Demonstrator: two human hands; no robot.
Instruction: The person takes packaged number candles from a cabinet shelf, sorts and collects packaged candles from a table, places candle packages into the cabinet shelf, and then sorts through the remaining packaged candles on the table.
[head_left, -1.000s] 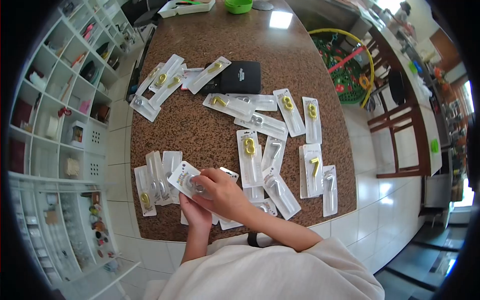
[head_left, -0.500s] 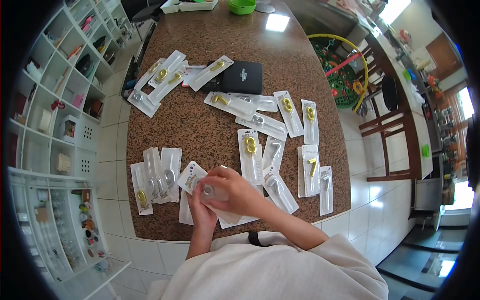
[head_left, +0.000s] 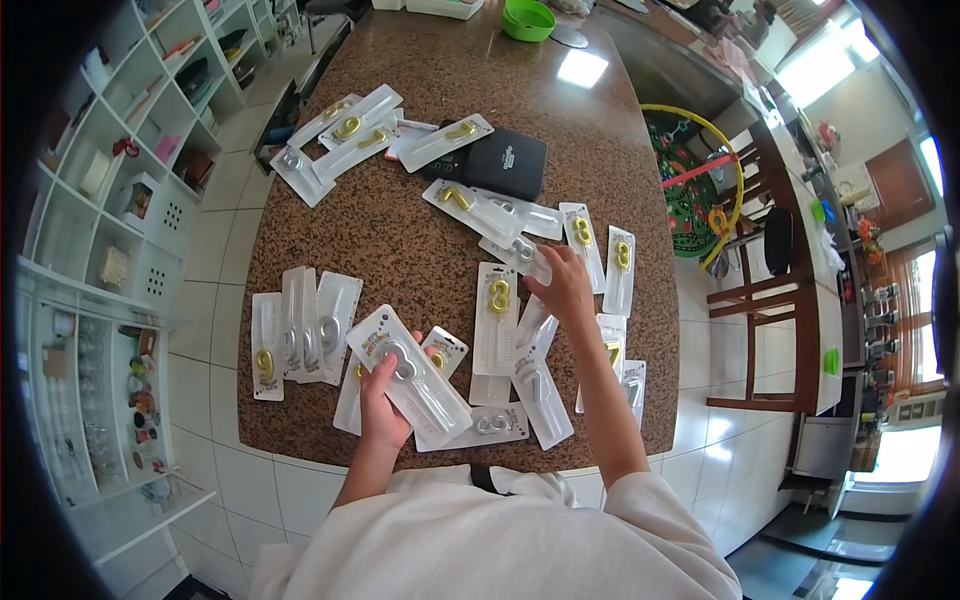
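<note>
My left hand (head_left: pixel 381 412) is closed around a blister-packed silver number candle (head_left: pixel 425 385), tilted above the table's near edge, thumb on its front. Behind it, packs with gold candles (head_left: pixel 440 350) partly show. My right hand (head_left: pixel 565 288) reaches to the middle, its fingers closed on the end of another packed silver number candle (head_left: pixel 522 255); the hand covers part of that pack. Left of the right hand lies a packed gold 3 candle (head_left: pixel 499 297). A packed silver 7 (head_left: pixel 538 385) and a pack with a silver candle (head_left: pixel 492 424) lie nearer me.
Packed candles (head_left: pixel 307 325) lie in a row at left; more (head_left: pixel 347 128) are piled at the far left beside a black device (head_left: pixel 507 165). Gold candle packs (head_left: pixel 621 257) lie at right. A green bowl (head_left: pixel 528 20) stands at the far end of the granite table (head_left: pixel 400 235).
My right hand has left the pack by my left hand and moved away and right to the middle packs. The left hand now holds its pack alone.
</note>
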